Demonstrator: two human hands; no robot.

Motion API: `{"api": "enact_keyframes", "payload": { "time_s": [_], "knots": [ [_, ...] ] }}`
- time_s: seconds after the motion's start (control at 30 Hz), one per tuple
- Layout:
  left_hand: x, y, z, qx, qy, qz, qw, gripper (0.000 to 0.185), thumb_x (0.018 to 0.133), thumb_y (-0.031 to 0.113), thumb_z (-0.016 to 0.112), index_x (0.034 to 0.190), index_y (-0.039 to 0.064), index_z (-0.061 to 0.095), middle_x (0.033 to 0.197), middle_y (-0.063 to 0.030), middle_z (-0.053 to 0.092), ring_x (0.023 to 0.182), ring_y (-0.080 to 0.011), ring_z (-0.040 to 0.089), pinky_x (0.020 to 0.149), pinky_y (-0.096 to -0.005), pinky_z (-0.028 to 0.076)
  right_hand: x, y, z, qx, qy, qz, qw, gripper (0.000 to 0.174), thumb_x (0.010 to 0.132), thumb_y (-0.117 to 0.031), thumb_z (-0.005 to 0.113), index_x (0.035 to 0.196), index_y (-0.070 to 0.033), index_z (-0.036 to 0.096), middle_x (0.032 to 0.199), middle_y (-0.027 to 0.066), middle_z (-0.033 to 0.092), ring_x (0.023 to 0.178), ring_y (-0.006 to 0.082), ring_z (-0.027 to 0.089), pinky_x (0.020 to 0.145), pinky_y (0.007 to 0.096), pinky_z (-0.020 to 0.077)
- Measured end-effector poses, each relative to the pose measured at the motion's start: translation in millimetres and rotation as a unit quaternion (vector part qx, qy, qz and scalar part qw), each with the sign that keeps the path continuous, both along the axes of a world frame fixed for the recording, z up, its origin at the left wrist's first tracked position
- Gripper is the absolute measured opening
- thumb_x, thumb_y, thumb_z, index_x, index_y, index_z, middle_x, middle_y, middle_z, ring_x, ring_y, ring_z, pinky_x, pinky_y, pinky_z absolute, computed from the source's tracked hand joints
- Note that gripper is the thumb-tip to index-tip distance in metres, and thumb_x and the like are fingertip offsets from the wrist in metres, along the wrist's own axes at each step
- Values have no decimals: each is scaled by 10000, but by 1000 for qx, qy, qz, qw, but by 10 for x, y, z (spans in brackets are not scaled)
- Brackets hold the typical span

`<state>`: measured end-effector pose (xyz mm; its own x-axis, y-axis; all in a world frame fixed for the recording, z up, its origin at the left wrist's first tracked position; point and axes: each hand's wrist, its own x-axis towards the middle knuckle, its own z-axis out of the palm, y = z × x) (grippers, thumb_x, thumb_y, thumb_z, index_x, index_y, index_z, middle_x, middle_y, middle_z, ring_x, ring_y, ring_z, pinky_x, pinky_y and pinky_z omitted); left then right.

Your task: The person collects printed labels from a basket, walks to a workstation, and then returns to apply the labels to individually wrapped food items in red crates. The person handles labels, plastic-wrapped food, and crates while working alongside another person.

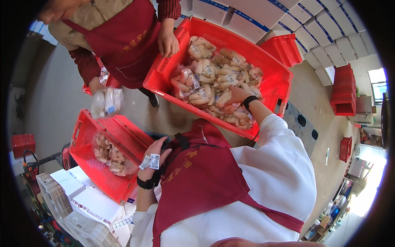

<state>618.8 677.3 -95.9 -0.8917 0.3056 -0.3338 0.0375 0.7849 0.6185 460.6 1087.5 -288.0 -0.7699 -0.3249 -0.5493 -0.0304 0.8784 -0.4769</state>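
Observation:
My right hand [238, 95] reaches into a large red plastic crate [274, 66] and touches the plastic bags of pale, thick-stemmed mushrooms [228, 77] piled there. Its fingertips are partly lost among the bags, so a grip cannot be made out. Many of these bags bear printed stickers. My left hand [156, 149] is at the front of my dark red apron [203, 176], fingers apart and palm hidden. Two printed stickers [150, 161] cling to its back near the wrist. Beside it, a tilted red crate [92, 165] holds clear bags of mushrooms [112, 156].
Across from me stands a co-worker [114, 40], one hand on the large crate's rim, the other holding a blurred bag [108, 102] over the tilted crate. White cartons [95, 203] lie lower left. More cartons [247, 18] and stacked red crates [343, 89] stand beyond.

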Motion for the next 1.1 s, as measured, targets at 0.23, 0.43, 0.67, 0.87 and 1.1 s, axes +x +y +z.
{"api": "enact_keyframes", "payload": {
  "time_s": [0.23,0.43,0.67,0.87,1.1],
  "knots": [
    [105,-109,-21,1,-17,10,1000,524,809,248,658,1258,40,487,1139,-205,575,1048,-366,560,893,-393,458,251,-424,114,180,35,99,978,866,536,-463,819,1208,-65,444,997,185,624,943,329,622,772,422,513],
    [191,-229,8,6,7,18,1000,527,812,257,649,1262,38,483,1107,-204,581,1005,-363,571,866,-391,464,173,-703,-33,302,79,135,940,754,587,-469,792,1223,-180,509,1116,175,585,1092,359,542,895,552,412],
    [338,-378,-5,-12,-45,57,997,517,795,232,650,1254,47,501,1198,-217,561,1120,-367,536,931,-394,448,320,-377,124,80,133,72,985,663,593,-405,756,1131,-97,523,1019,251,549,997,418,529,851,464,447],
    [385,-495,19,11,-81,81,993,539,790,230,663,1270,54,491,1215,-216,550,1144,-344,533,957,-374,440,395,-277,655,-75,6,-204,976,507,736,-299,646,1160,-52,517,877,166,635,849,242,622,743,332,494],
    [-42,-13,239,251,-85,121,957,1152,654,227,812,1477,169,9,1462,-192,271,1328,-336,334,1020,-492,351,530,-835,1865,-571,-131,-332,739,453,865,-191,594,1260,-13,463,1152,104,579,1021,166,581,864,311,479]
  ]
}}
